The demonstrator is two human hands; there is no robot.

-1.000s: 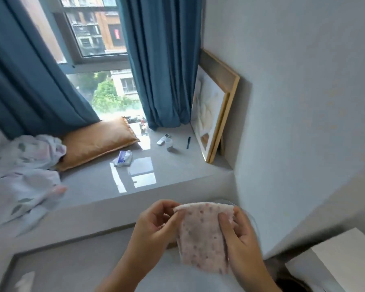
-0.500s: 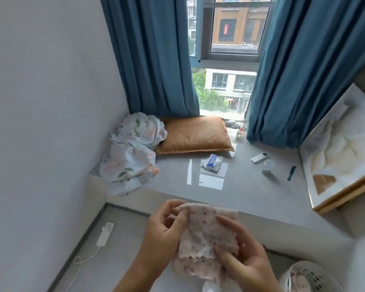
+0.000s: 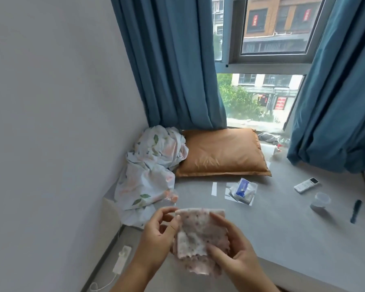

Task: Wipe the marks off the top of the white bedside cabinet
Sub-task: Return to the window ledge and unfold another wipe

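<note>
A pink spotted cloth, folded, is held in front of me between both hands. My left hand pinches its upper left corner with thumb and fingers. My right hand grips its right side and lower edge. The white bedside cabinet is not in this view.
A grey window ledge carries an orange pillow, a crumpled floral sheet, a tissue pack, a white remote, a small clear cup and a dark pen. A white power strip lies on the floor by the left wall. Blue curtains flank the window.
My view has swung left, from the right wall and framed picture to the left wall and window ledge. Both hands keep hold of the cloth and have folded it smaller.
</note>
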